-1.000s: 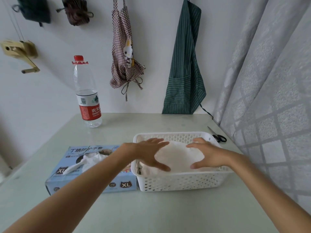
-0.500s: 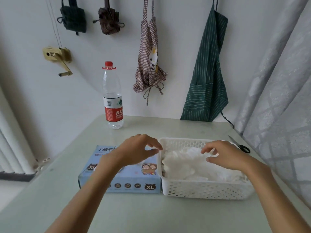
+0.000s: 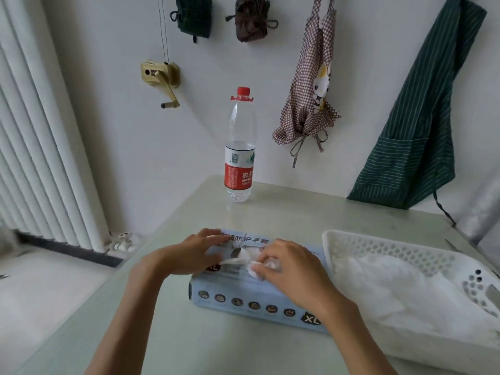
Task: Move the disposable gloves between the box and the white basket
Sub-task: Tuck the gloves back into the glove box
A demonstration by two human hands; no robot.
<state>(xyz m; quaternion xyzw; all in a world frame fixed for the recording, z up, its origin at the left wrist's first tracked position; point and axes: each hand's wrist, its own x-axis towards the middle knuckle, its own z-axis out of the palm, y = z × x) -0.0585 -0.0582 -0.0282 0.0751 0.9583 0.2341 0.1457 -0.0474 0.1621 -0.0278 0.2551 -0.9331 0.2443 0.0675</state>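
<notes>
A light blue glove box (image 3: 243, 304) marked XL lies on the pale green table, its top opening facing up. To its right stands the white perforated basket (image 3: 384, 246), holding a heap of translucent white gloves (image 3: 400, 288). My left hand (image 3: 189, 253) rests flat on the box top at the left of the opening. My right hand (image 3: 286, 263) is over the opening, its fingertips pinching a white glove (image 3: 253, 267) that sticks out of the box.
A water bottle (image 3: 240, 158) with a red cap stands at the back of the table (image 3: 297, 209). Aprons hang on the wall behind. A radiator is at the left, and a curtain at the far right.
Both hands left the basket and moved left onto the box. The right hand now pinches a glove at the opening. The view has swung left.
</notes>
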